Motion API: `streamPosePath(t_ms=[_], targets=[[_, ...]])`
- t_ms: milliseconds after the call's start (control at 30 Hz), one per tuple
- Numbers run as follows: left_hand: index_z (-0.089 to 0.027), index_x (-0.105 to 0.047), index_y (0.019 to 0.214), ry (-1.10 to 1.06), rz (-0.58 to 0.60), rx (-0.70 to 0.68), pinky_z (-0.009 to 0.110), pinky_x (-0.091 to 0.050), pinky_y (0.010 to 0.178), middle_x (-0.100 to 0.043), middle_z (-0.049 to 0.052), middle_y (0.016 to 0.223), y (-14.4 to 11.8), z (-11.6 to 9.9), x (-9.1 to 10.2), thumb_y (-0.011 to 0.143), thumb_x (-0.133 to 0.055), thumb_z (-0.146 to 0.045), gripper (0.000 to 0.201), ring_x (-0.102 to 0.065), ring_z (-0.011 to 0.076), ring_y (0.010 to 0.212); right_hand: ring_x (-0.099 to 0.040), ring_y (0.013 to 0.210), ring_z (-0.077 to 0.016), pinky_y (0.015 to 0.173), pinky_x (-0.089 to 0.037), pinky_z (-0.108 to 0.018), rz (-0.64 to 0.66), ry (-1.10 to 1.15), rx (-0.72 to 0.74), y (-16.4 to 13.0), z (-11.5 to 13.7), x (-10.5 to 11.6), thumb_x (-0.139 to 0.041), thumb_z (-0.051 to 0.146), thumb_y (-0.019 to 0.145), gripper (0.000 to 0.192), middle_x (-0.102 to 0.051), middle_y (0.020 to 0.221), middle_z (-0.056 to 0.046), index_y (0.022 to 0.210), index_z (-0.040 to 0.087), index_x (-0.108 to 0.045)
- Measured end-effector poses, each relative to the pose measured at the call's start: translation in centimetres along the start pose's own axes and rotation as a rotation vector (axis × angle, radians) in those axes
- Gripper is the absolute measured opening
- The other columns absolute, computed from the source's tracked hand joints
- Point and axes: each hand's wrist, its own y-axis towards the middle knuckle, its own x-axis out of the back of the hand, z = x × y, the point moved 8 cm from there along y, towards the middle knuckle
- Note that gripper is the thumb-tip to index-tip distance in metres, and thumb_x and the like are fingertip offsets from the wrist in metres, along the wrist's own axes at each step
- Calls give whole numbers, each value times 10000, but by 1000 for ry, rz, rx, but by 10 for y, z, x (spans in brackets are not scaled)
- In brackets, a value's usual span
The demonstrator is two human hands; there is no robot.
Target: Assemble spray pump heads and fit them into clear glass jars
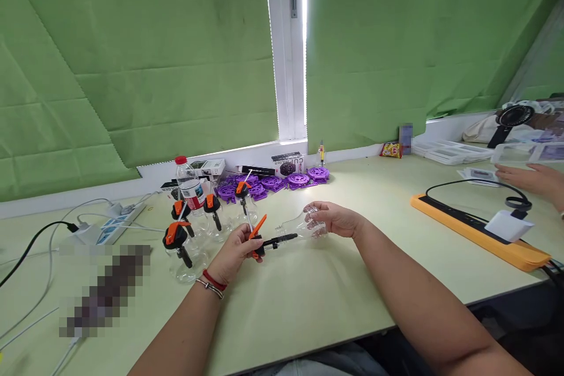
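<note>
My left hand [235, 251] is closed round an orange and black pump sprayer head [258, 243] with a metal rod and a black tube pointing right. My right hand [338, 220] grips a clear plastic bottle [301, 227], tipped on its side above the table. The black tube's end overlaps the bottle near its neck; I cannot tell whether it is inside. Left of my hands stand several clear bottles fitted with similar heads, among them a front sprayer bottle [178, 244] and one farther back [243, 195].
Purple plastic parts [297, 180] lie along the back near small boxes [287, 164] and a red-capped water bottle [190, 185]. A white power strip [121, 224] with cables is left; an orange power strip [480, 235] is right. Another person's hand [524, 179] reaches in at far right.
</note>
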Motion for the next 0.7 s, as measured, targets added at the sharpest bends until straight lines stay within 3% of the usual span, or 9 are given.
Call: streamPosePath(t_ms=[200, 700], targets=[[-184, -448, 770, -11, -32, 1, 289, -489, 546, -534, -36, 670, 1, -2, 3, 682, -684, -307, 281, -609, 146, 595, -595, 809, -178, 704, -523, -366, 1, 0, -10, 2, -4, 0, -777, 296, 630, 391, -601, 878, -44, 948, 187, -578], [-178, -461, 790, -34, 20, 56, 298, -503, 564, -545, -28, 693, 0, 4, -7, 686, -706, -358, 321, -596, 138, 608, -582, 739, -150, 656, -521, -341, 75, 33, 1, 14, -20, -26, -794, 316, 608, 446, -585, 840, -22, 960, 179, -556]])
